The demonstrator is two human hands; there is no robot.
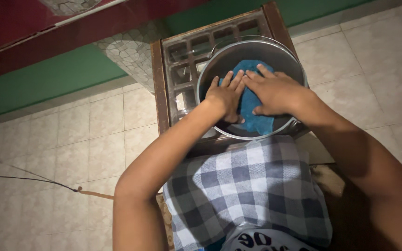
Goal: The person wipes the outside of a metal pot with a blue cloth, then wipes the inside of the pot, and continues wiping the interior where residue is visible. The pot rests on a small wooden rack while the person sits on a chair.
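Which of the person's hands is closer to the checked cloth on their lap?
Left. The left hand lies on the blue cloth's near part, toward the checked cloth. The right hand presses the blue cloth slightly farther up in the metal bowl.

A wooden stand [160, 83] with a glass grid top sits against the wall. Behind its far left corner is a pebble-patterned pillar [129, 49]. The wall has a green band [47, 81] with dark red above. Pale floor tiles [70, 139] spread all round. A thin cord [29, 179] crosses the floor at left. Checked cloth [247, 195] lies at the near edge.
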